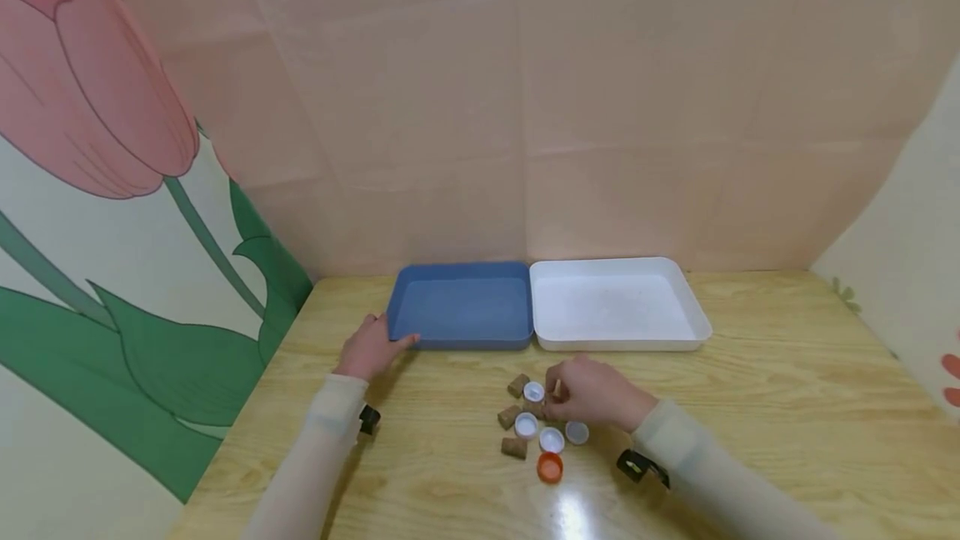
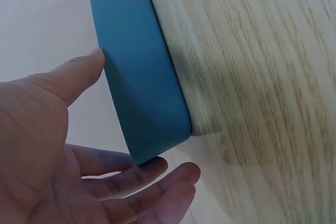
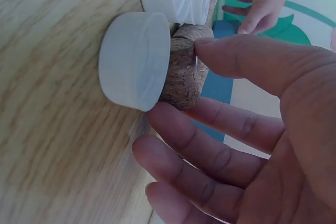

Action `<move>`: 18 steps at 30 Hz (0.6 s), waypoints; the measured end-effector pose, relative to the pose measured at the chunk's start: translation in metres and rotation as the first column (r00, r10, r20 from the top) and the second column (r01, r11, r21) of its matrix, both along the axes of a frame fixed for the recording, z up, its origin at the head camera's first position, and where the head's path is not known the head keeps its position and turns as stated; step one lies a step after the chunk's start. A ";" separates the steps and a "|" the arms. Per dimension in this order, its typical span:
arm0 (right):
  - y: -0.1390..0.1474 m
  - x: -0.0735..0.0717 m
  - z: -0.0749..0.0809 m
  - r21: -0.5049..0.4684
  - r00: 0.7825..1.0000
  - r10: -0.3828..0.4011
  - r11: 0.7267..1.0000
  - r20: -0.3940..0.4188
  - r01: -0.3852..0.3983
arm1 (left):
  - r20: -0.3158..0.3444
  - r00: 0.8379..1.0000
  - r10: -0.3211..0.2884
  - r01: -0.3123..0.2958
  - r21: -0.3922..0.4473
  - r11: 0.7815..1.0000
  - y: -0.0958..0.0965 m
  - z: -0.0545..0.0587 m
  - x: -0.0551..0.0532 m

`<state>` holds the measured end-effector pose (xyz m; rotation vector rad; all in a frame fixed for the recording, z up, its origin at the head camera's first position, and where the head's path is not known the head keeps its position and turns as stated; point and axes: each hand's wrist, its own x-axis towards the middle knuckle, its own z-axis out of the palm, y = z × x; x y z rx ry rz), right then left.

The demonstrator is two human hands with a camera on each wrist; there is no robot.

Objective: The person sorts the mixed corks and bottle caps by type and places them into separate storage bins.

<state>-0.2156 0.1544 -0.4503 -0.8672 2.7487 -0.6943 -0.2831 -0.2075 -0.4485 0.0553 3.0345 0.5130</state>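
Observation:
My right hand [image 1: 592,394] reaches into a cluster of small corks and bottle caps on the table. In the right wrist view its thumb and fingers pinch a cork [image 3: 181,80], right beside a white cap [image 3: 134,61]. Other corks [image 1: 513,447] lie to the left, among white caps [image 1: 551,440]; an orange cap [image 1: 550,467] is nearest me. At the front left corner of the blue tray [image 1: 461,345], my left hand [image 1: 373,348] rests with its thumb against the front rim and loosely extended fingers along the side.
A white tray [image 1: 697,340] stands close against the blue tray's right side. Both sit at the back of the wooden table [image 1: 787,407], before a pinkish covering [image 1: 600,107]. A wall with a painted tulip [image 1: 112,98] flanks the left.

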 end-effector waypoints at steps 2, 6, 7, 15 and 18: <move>-0.001 0.000 0.000 0.000 1.000 -0.002 1.000 0.006 0.002 | -0.002 1.000 -0.004 0.004 0.003 1.000 0.000 0.000 0.000; -0.003 0.000 -0.001 -0.006 0.999 -0.020 1.000 0.040 0.020 | -0.002 1.000 -0.001 0.001 0.011 1.000 -0.001 -0.001 0.000; -0.003 0.000 -0.001 -0.009 0.998 -0.024 1.000 0.050 0.025 | -0.002 1.000 0.000 0.000 0.013 1.000 -0.001 -0.001 0.000; -0.004 0.003 0.000 -0.082 0.992 -0.078 0.993 0.103 0.087 | 0.005 1.000 -0.005 0.005 0.007 1.000 -0.001 0.002 0.000; -0.004 0.005 0.001 -0.085 0.988 -0.115 0.989 0.105 0.124 | 0.007 1.000 -0.009 0.009 0.011 1.000 -0.001 0.003 -0.001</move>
